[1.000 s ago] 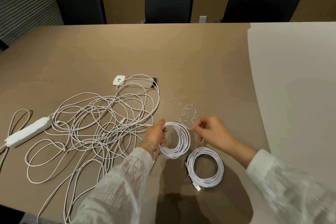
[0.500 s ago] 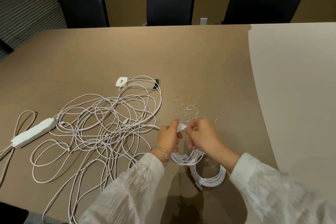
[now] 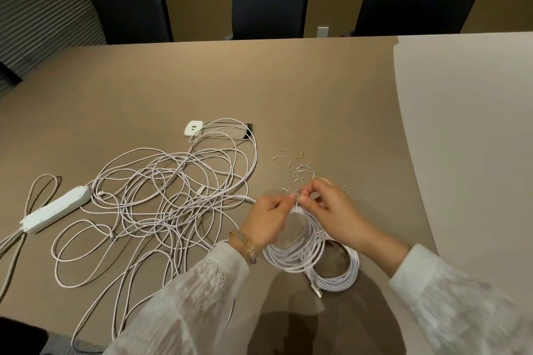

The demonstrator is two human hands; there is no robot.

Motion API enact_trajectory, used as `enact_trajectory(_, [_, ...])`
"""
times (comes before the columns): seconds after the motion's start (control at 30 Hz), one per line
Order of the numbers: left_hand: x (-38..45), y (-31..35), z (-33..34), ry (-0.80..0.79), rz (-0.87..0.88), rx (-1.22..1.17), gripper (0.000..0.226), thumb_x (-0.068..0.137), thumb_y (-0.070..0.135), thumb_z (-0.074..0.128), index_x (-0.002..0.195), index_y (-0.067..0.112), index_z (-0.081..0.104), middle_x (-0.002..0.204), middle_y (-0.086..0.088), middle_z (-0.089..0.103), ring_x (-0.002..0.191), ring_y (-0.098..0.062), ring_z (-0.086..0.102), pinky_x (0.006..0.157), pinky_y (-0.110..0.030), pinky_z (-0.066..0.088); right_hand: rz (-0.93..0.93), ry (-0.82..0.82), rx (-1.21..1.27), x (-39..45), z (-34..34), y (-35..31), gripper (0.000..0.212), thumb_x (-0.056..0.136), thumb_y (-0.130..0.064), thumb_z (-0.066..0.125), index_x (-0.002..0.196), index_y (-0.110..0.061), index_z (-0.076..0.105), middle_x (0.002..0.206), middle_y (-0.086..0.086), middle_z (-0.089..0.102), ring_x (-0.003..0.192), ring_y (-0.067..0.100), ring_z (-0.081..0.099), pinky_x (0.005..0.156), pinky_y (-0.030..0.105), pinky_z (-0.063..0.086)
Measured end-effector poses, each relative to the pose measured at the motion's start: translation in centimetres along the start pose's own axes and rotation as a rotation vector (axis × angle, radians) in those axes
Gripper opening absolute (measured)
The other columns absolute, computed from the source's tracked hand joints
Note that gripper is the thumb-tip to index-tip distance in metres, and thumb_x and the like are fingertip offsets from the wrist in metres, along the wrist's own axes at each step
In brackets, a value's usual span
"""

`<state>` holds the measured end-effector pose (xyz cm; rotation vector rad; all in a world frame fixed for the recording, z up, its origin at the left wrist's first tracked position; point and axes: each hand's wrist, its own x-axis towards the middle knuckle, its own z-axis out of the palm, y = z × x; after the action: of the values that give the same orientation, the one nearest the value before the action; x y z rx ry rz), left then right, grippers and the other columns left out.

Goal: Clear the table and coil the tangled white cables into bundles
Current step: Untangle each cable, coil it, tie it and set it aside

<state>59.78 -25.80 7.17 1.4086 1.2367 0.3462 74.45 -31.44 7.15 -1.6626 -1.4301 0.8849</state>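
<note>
Brown table [image 3: 259,89] w/ tangled cables [image 3: 173,202]; black chairs [image 3: 271,0] behind.

Single head-worn wide-angle view, forward and down over the table [image 3: 288,89], near the hands.

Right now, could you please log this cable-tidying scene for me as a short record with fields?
left hand: pinches top of held coil
right hand: pinches a twist tie at same spot
finished coil: flat on table, partly under held coil
tangled cables: loose, left
spare twist ties: beyond hands
power strip: far left
</note>
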Motion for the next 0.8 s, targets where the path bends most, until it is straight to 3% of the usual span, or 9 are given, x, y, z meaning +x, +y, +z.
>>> enact_trajectory(0.1, [-1.1, 1.2, -0.4, -0.18, -0.116, -0.202, 0.032, 0.101, 0.034, 0.048, 0.078, 0.013, 0.054, 0.043, 0.005, 0.022, 0.035, -0.009, 0.016, 0.04, -0.015, 0.014, 0.063, -0.02, 0.211, -0.2, -0.2, -0.1, 0.015, 0.08, -0.04, 0.061, 0.08, -0.025, 0.059, 0.082, 0.01, 0.065, 0.076, 0.026, 0.059, 0.076, 0.047, 0.047])
enact_trajectory(0.2, [-1.7, 1.6, -0.9, -0.302, -0.136, -0.24, 0.027, 0.098, 0.035, 0.054, 0.079, 0.016, 0.05, 0.045, 0.004, 0.018, 0.038, -0.009, 0.012, 0.044, -0.019, 0.009, 0.056, -0.007, 0.27, -0.7, -0.3, -0.3, 0.012, 0.081, -0.033, 0.062, 0.078, -0.022, 0.059, 0.079, 0.014, 0.063, 0.072, 0.019, 0.054, 0.074, 0.051, 0.046])
enact_trajectory(0.33, [-2.3, 1.6, -1.1, -0.425, -0.073, -0.248, 0.025, 0.092, 0.019, 0.064, 0.072, 0.016, 0.049, 0.049, 0.006, 0.018, 0.038, -0.007, 0.013, 0.041, -0.016, 0.014, 0.103, 0.032, 0.414, -1.3, -0.4, -0.7, 0.014, 0.087, -0.005, 0.066, 0.078, -0.015, 0.061, 0.074, 0.005, 0.06, 0.07, 0.015, 0.054, 0.071, 0.037, 0.046])
enact_trajectory(0.43, [-2.5, 1.8, -1.7, -0.497, -0.042, -0.281, 0.024, 0.087, 0.024, 0.065, 0.065, 0.022, 0.056, 0.05, 0.006, 0.017, 0.039, -0.006, 0.012, 0.042, -0.016, 0.012, 0.168, 0.032, 0.627, -2.1, -1.2, -1.2, 0.016, 0.082, 0.005, 0.067, 0.09, -0.009, 0.063, 0.076, 0.005, 0.065, 0.07, 0.011, 0.061, 0.07, 0.022, 0.05])
enact_trajectory(0.53, [-2.9, 2.3, -2.3, -0.55, -0.029, -0.287, 0.019, 0.086, 0.024, 0.063, 0.066, 0.023, 0.063, 0.051, 0.007, 0.017, 0.04, -0.006, 0.012, 0.044, -0.019, 0.01, 0.214, -0.01, 0.767, -3.0, -2.2, -1.9, 0.027, 0.078, 0.011, 0.066, 0.101, -0.003, 0.064, 0.079, 0.007, 0.07, 0.071, 0.01, 0.067, 0.071, 0.019, 0.053])
enact_trajectory(0.67, [-3.9, 2.6, -2.5, -0.598, -0.019, -0.3, 0.013, 0.086, 0.023, 0.063, 0.074, 0.021, 0.068, 0.051, 0.006, 0.017, 0.04, -0.006, 0.012, 0.045, -0.019, 0.01, 0.282, -0.03, 0.78, -4.1, -2.6, -3.2, 0.022, 0.076, 0.01, 0.068, 0.097, 0.003, 0.068, 0.079, 0.008, 0.072, 0.069, 0.011, 0.066, 0.068, 0.018, 0.054])
enact_trajectory(0.8, [-5.1, 2.5, -2.7, -0.629, -0.005, -0.295, 0.013, 0.084, 0.023, 0.065, 0.088, 0.011, 0.066, 0.051, 0.007, 0.019, 0.04, -0.006, 0.014, 0.044, -0.019, 0.01, 0.368, -0.07, 0.826, -5.6, -2.7, -4.2, 0.015, 0.067, -0.004, 0.073, 0.081, -0.004, 0.07, 0.077, 0.012, 0.066, 0.067, 0.019, 0.06, 0.067, 0.027, 0.049])
